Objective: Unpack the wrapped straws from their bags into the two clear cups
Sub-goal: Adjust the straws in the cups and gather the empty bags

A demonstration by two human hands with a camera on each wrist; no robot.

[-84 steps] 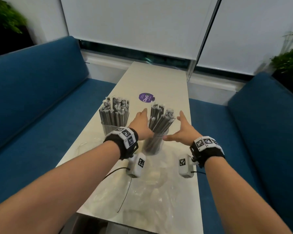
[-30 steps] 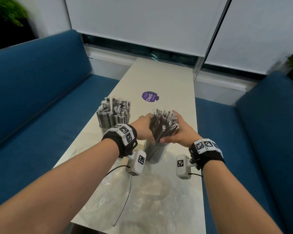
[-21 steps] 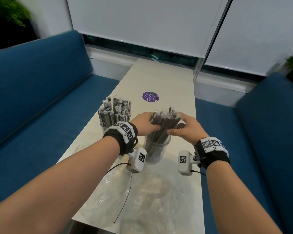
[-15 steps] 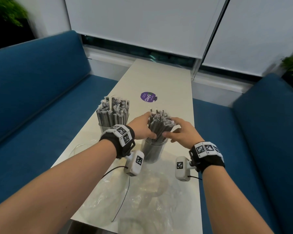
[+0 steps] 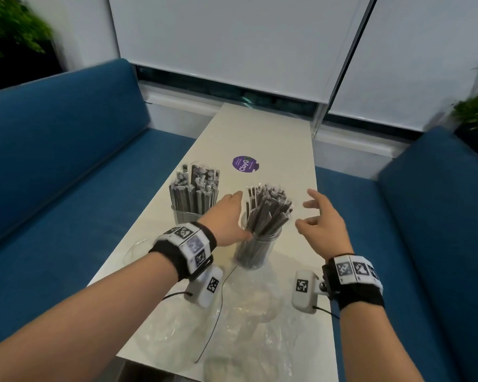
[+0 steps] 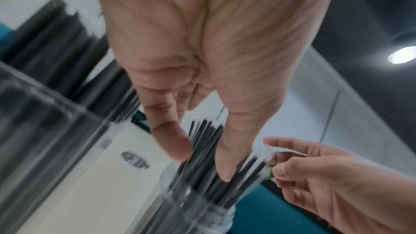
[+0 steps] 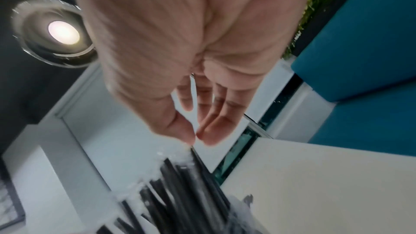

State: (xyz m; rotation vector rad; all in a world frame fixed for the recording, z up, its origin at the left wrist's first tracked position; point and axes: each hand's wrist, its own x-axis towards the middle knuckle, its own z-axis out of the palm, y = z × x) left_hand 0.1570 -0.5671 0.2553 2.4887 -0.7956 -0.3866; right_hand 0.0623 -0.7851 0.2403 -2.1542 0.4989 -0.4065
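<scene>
Two hands I read as released: left hand point(image 5: 226, 220) touching the straws point(image 5: 268, 208) in the near cup point(image 5: 255, 250), right hand point(image 5: 322, 221) apart beside them.

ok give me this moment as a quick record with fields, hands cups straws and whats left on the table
left hand: open, against the near cup's straws
right hand: open, just right of the straws, holding nothing
near cup: clear, round, straws fanned and leaning right
far cup: clear, straws upright
empty bags: clear plastic, crumpled on the table's near end
sticker: purple, beyond the cups
</scene>
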